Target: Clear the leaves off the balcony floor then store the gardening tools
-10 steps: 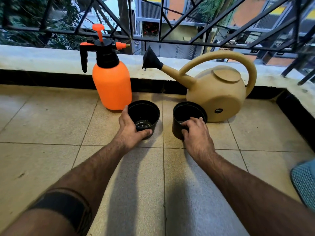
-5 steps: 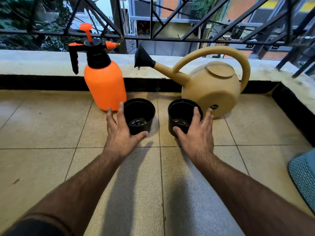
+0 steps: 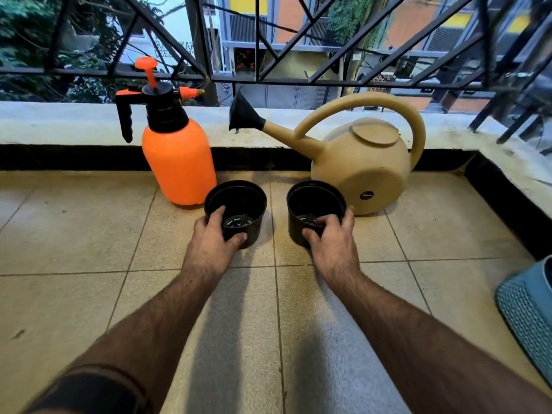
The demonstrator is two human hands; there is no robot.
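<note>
My left hand (image 3: 213, 239) and right hand (image 3: 330, 239) each grasp a black pot (image 3: 236, 204), (image 3: 315, 201) standing before the watering can (image 3: 360, 167); floor tiles (image 3: 74, 234) look leaf-free; storing remains.

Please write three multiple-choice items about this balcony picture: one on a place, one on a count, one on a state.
1. Where does the orange sprayer stand?
A. left of the watering can
B. on the ledge
C. behind the railing

2. How many black pots are on the floor?
A. one
B. two
C. four

3. What is the left hand doing?
A. hanging idle
B. pressing flat on the tiles
C. gripping a pot's rim

Key: 1 A, the beige watering can is to its right; 2 B, the left pot and the right pot stand side by side; 3 C, the fingers curl over the left pot's rim, as the right hand does on the right pot.
</note>
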